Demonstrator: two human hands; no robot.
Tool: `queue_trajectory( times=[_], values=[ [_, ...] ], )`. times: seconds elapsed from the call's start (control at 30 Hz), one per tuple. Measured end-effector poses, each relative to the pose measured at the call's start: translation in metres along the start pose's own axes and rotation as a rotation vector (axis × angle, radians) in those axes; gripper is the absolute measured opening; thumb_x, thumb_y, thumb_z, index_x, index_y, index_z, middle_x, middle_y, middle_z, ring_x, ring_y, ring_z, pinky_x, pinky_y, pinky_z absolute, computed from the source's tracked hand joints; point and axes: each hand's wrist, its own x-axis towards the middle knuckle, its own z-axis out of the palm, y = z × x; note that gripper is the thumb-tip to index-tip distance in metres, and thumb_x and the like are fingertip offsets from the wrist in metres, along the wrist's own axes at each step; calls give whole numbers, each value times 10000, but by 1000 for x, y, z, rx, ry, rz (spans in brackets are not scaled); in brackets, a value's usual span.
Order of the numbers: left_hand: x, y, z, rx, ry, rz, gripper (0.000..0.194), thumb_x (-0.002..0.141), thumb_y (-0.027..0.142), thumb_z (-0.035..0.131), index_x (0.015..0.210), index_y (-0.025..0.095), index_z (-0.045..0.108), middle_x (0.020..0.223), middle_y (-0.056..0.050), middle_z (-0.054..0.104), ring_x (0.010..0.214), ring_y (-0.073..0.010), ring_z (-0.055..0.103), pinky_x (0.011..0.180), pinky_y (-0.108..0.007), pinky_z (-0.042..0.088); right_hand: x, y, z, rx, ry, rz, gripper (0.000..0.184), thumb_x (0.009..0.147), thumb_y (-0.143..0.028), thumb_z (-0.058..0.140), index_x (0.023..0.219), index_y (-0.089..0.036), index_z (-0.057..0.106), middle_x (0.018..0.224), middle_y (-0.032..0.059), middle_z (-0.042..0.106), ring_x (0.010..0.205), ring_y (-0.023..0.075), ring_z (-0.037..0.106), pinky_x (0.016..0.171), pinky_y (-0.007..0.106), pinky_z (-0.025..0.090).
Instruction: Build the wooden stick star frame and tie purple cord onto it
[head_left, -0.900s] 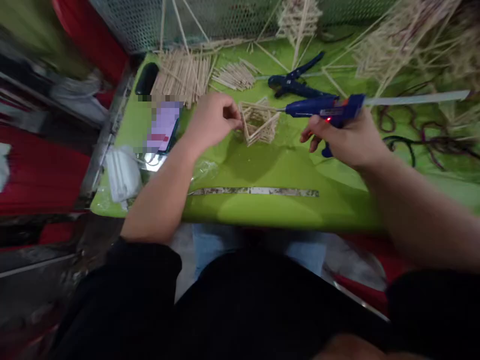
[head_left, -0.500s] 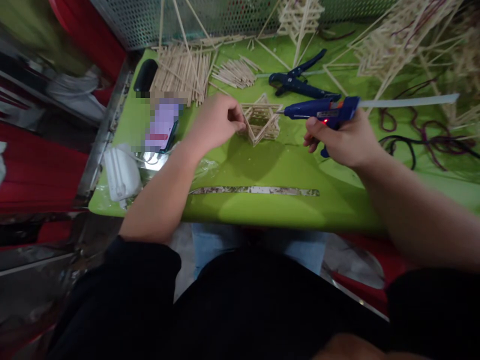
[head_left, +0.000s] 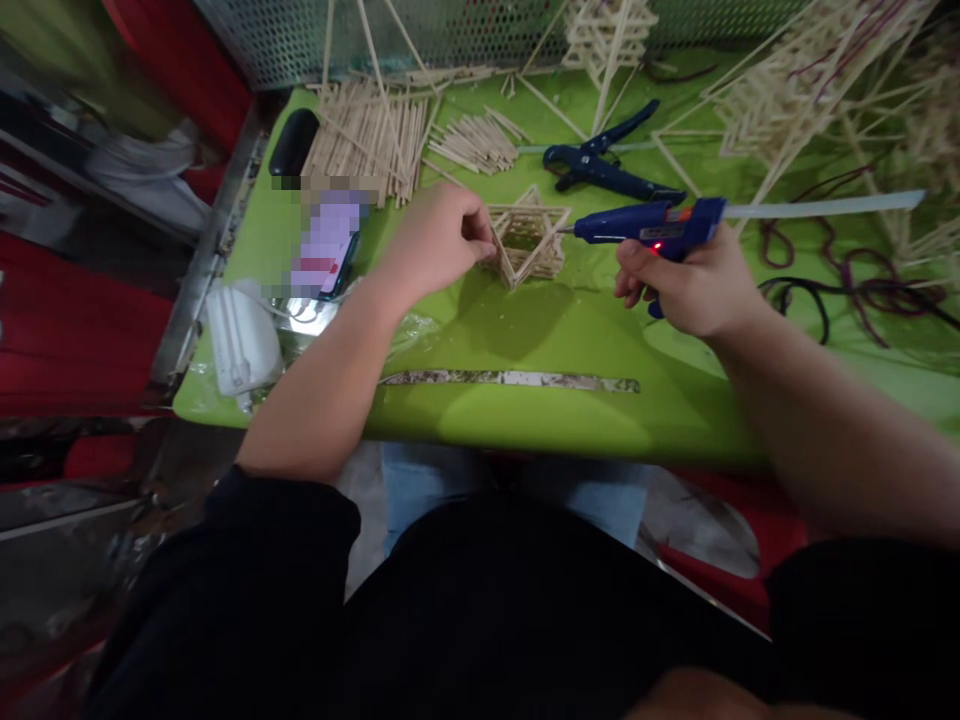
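Observation:
My left hand (head_left: pixel 435 245) is closed, pinching the left side of a small frame built of thin wooden sticks (head_left: pixel 529 243) that stands on the green table (head_left: pixel 525 340). My right hand (head_left: pixel 694 285) grips a blue hot glue gun (head_left: pixel 649 224) with a red light on and a long glue stick out of its back. The gun's nozzle points left and touches the frame's right top corner.
Piles of cut sticks (head_left: pixel 367 135) lie at the back left beside a black object (head_left: pixel 292 142). Blue cutting pliers (head_left: pixel 600 165) lie behind the frame. A phone (head_left: pixel 326 250), a white mask (head_left: pixel 244 345), a long strip (head_left: pixel 510 380), larger stick structures (head_left: pixel 787 90) and cables (head_left: pixel 847 285) surround the workspace.
The frame has been turned slightly in my left hand. The glue gun's nozzle has stayed at the frame's right corner, and the view has shifted a little.

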Motion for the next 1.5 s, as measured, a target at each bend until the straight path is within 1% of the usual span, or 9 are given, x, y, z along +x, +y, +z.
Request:
queue_trajectory(
  times=[0.13, 0.43, 0.63, 0.73, 1.03, 1.2, 1.37, 1.43, 1.5],
  values=[
    [0, 0, 1, 12, 6, 20, 32, 928, 234, 853, 915, 231, 825, 1033, -76, 872, 981, -243, 803, 982, -428, 636, -1, 0, 2, 7, 22, 48, 689, 768, -822, 1019, 660, -233, 681, 599, 42, 657, 491, 170, 602, 462, 349, 521],
    [0, 1, 1, 18, -1, 22, 43, 914, 254, 860, 900, 239, 822, 1041, -75, 876, 994, -248, 810, 988, -426, 643, 0, 1, 0, -27, 3, 65, 662, 834, -760, 999, 640, -235, 646, 569, 35, 601, 472, 158, 545, 451, 354, 460],
    [-3, 3, 0, 6, -17, 6, 43, 926, 264, 854, 905, 247, 820, 1053, -74, 876, 1010, -252, 803, 1018, -439, 644, 0, 2, 1, -10, 6, 64, 722, 762, -839, 1010, 641, -246, 617, 548, 6, 579, 455, 149, 526, 434, 344, 444],
    [-3, 3, 0, -16, -18, 9, 55, 927, 267, 863, 900, 254, 817, 1056, -75, 872, 1015, -257, 801, 1027, -451, 639, -1, -1, 3, -12, 2, 54, 756, 753, -884, 991, 610, -251, 604, 538, 8, 565, 451, 146, 518, 430, 343, 431],
    [-3, 2, 0, -15, -20, -19, 63, 919, 287, 873, 897, 268, 817, 1045, -71, 872, 1047, -266, 794, 1030, -447, 640, -1, 2, 1, -18, 1, 71, 722, 750, -853, 1010, 624, -260, 617, 536, -2, 581, 451, 143, 523, 420, 323, 442],
    [-3, 3, 0, 3, -23, -4, 56, 928, 291, 865, 910, 259, 823, 1060, -75, 874, 1031, -266, 798, 1026, -458, 644, 0, 4, 0, -32, -18, 69, 717, 780, -851, 991, 624, -263, 613, 534, 1, 571, 462, 154, 530, 435, 336, 442],
    [-4, 4, 0, 2, -24, -7, 48, 926, 292, 858, 911, 264, 822, 1062, -78, 879, 1049, -271, 805, 1051, -475, 664, 0, 5, -1, -55, -7, 47, 688, 818, -808, 990, 624, -255, 629, 548, 7, 595, 460, 153, 547, 436, 332, 455],
    [-4, 4, -1, -1, -27, -13, 59, 922, 300, 864, 908, 267, 818, 1067, -77, 882, 1068, -276, 804, 1064, -479, 668, 1, 6, -1, -70, -9, 43, 694, 824, -822, 980, 625, -252, 636, 554, 4, 608, 465, 151, 556, 443, 324, 469],
    [-5, 5, -1, -11, -31, -13, 64, 927, 300, 863, 902, 269, 813, 1073, -78, 881, 1071, -276, 805, 1068, -480, 664, 1, 5, -1, -64, -6, 40, 721, 793, -864, 978, 624, -250, 639, 556, 4, 609, 463, 151, 557, 441, 325, 470]
  ],
)
